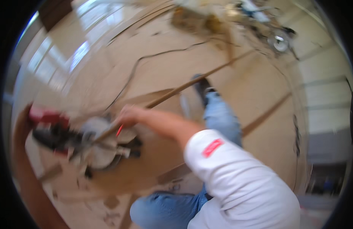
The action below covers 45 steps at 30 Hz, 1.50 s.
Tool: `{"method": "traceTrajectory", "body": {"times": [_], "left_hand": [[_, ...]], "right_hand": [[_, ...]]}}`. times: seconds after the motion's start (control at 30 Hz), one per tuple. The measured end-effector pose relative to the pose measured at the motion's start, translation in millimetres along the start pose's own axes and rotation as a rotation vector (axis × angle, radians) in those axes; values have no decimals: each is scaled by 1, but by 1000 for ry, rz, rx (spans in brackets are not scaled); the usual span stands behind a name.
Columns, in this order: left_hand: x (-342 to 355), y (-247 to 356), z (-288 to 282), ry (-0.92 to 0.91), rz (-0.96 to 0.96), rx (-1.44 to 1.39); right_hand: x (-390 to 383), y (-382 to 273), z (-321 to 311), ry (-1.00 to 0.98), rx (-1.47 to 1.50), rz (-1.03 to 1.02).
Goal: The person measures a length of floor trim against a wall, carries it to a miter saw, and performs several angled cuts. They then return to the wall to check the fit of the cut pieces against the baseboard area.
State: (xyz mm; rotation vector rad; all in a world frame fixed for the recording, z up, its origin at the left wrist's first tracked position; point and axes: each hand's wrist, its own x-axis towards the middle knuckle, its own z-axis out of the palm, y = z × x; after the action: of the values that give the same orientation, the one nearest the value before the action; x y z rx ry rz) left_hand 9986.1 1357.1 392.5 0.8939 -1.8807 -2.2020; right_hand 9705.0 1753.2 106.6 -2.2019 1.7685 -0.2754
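My right hand grips a long, thin wooden strip, which slants from the miter saw up toward the top right; a red pencil-like item shows just under that hand. The red and black miter saw, with its pale round base, sits on the floor at left. My left hand is on the saw's red handle, its fingers blurred at the picture's edge. The strip's near end lies across the saw.
Another saw with a silver disc and yellowish gear stand at the far side. A black cord winds over the covered floor. Loose boards lie around my jeans-clad legs. Pale cabinetry lines the right.
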Motion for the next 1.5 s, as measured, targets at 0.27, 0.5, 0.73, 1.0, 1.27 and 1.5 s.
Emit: {"method": "traceTrajectory", "body": {"times": [0.27, 0.5, 0.73, 1.0, 1.27, 1.5], "left_hand": [[-20, 40, 83, 566, -169, 220], [-29, 33, 114, 681, -141, 172], [-31, 17, 141, 764, -42, -46], [-42, 1, 196, 677, 86, -123], [-46, -5, 187, 673, 176, -85], [-43, -4, 201, 734, 187, -136]], "right_hand": [[1, -28, -45, 77, -132, -39], [-8, -36, -51, 90, -97, -42], [3, -34, -47, 91, -116, -92], [13, -33, -42, 13, -144, -80], [24, -34, -37, 4, -166, -118], [24, -33, -35, 47, -151, -143]]}}
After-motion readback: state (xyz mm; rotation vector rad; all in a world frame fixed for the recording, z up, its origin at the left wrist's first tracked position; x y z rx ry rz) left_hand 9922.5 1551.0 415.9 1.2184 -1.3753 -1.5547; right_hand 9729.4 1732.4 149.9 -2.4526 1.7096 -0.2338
